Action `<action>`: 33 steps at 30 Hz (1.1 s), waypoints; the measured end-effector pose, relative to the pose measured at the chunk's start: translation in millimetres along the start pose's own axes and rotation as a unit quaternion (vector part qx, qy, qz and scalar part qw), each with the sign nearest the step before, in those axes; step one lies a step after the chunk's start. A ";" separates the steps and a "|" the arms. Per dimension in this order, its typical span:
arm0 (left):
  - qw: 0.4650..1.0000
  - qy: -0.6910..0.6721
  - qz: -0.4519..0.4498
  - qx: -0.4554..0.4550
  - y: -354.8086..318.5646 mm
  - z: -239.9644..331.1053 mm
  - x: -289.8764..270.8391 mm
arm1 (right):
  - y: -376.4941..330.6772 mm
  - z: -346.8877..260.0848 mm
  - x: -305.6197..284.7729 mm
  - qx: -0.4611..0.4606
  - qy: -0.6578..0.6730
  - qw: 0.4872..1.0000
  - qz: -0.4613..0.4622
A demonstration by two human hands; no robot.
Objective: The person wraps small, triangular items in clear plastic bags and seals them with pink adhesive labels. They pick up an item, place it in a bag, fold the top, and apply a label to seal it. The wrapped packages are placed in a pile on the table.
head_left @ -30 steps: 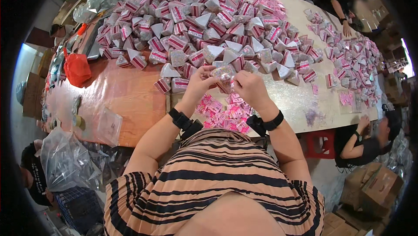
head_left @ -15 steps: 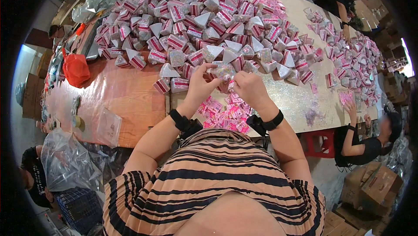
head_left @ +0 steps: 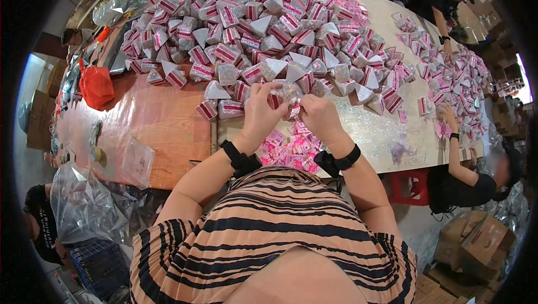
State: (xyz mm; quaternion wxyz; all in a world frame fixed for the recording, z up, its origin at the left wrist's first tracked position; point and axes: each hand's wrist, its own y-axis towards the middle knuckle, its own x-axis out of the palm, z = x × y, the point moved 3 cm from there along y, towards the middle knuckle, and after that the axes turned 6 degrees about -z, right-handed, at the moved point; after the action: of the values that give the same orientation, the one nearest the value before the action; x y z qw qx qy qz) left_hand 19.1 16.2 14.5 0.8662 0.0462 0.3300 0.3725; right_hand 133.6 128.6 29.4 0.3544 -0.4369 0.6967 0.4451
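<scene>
Both hands meet above the table's near edge on one small clear packet with glittery filling. My left hand grips its left side. My right hand pinches its right side, beside a small pink label. Each wrist wears a black band. Right below the hands lies a loose heap of pink labels. Just beyond the hands spreads a large pile of pyramid-shaped packets in silver and red-and-white.
The wooden table carries a red bag at its left and clear plastic bags by its corner. A seated person at the right handles more packets. Two other people work at the far end. Cardboard boxes stand lower right.
My hands have stayed in place, with the fingers shifting slightly on the packet. The seated person's hand at the right has moved along the table edge.
</scene>
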 end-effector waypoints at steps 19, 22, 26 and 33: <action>0.996 -0.003 0.027 0.086 0.2 17.9 -10.1 | -5.4 3.7 -0.7 0.044 0.139 0.987 0.069; 0.994 0.008 0.016 0.107 3.0 18.2 -9.7 | -4.9 2.6 -1.3 0.030 0.117 0.990 0.069; 0.999 -0.030 -0.032 0.029 4.2 17.8 -9.1 | -4.4 2.2 -4.3 0.015 0.104 0.993 0.057; 0.973 -0.184 -0.101 -0.093 7.9 -20.8 -1.9 | -8.6 15.3 -14.2 0.169 0.484 0.855 -0.079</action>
State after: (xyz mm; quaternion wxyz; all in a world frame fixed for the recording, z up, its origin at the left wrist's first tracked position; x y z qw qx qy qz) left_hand 0.6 17.2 1.9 0.9457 -0.0005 0.1322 0.2970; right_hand 148.4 145.1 33.8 0.0750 -0.5839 0.8080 0.0235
